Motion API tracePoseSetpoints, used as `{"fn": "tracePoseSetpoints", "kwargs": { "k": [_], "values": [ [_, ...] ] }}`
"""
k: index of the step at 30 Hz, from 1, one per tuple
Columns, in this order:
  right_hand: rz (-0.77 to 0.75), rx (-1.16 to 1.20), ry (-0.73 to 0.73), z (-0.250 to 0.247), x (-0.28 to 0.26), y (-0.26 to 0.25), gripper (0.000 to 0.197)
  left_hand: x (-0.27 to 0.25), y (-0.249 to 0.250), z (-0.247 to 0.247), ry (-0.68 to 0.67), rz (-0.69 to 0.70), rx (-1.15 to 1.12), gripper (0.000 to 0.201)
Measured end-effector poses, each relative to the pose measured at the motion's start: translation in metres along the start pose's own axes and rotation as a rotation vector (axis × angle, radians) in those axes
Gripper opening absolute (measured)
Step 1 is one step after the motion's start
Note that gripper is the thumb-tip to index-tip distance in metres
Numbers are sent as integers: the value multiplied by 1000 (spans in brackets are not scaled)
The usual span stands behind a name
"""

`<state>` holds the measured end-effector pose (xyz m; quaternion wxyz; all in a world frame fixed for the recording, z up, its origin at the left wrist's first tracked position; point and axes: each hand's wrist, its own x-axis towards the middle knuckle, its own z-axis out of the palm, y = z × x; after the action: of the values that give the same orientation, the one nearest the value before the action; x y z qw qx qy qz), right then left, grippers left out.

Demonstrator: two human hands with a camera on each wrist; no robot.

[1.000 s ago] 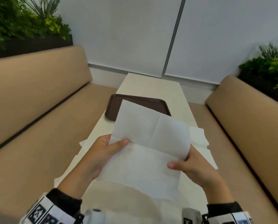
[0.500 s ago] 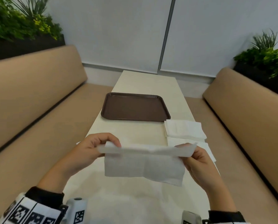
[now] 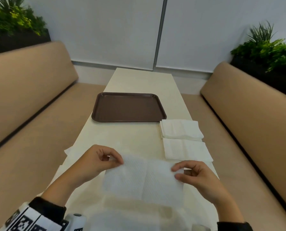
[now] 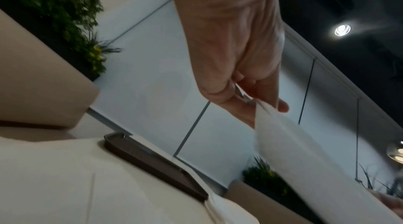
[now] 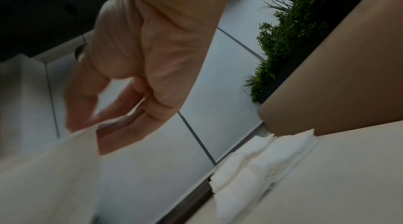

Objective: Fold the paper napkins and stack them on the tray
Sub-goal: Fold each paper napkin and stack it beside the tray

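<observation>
A white paper napkin (image 3: 144, 179), folded in half, hangs just above the near end of the cream table (image 3: 139, 134). My left hand (image 3: 102, 161) pinches its upper left corner between thumb and forefinger, and my right hand (image 3: 187, 170) pinches the upper right corner. In the left wrist view the napkin (image 4: 305, 155) runs down and right from my left hand (image 4: 250, 100). In the right wrist view my right hand (image 5: 102, 124) holds the napkin's edge (image 5: 48, 167). The brown tray (image 3: 129, 106) lies bare farther up the table.
Two piles of white napkins (image 3: 180, 129) (image 3: 185, 149) lie at the table's right edge, just below the tray. More napkin paper (image 3: 69, 150) pokes out at the left edge. Tan bench seats (image 3: 30, 90) flank the table on both sides, planters behind them.
The napkin went from an open sheet held up before the tray to a half-folded strip. Both hands then lowered it toward the table, still pinching its top corners.
</observation>
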<state>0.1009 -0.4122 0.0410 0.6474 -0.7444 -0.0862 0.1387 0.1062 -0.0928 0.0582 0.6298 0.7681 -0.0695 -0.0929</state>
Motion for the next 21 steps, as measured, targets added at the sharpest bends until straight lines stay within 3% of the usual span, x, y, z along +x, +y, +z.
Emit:
{"fn": "tracePoseSetpoints", "kwargs": {
  "k": [2, 6, 8, 12, 15, 21],
  "values": [
    [94, -29, 80, -11, 1, 14, 23, 15, -8, 17, 5, -51, 65, 27],
    [158, -12, 279, -50, 15, 21, 15, 62, -13, 64, -15, -138, -52, 24],
    [159, -41, 374, -75, 31, 17, 22, 95, -15, 89, -36, -153, -115, 29],
    [177, -265, 532, -121, 77, 26, 22, 167, -24, 131, 40, -142, -133, 30],
    [263, -412, 553, -145, 109, 44, 25, 206, -39, 153, 84, -184, 3, 33],
    [384, -791, 391, -158, 139, 73, 44, 238, -70, 179, 72, -204, 314, 43]
  ]
}}
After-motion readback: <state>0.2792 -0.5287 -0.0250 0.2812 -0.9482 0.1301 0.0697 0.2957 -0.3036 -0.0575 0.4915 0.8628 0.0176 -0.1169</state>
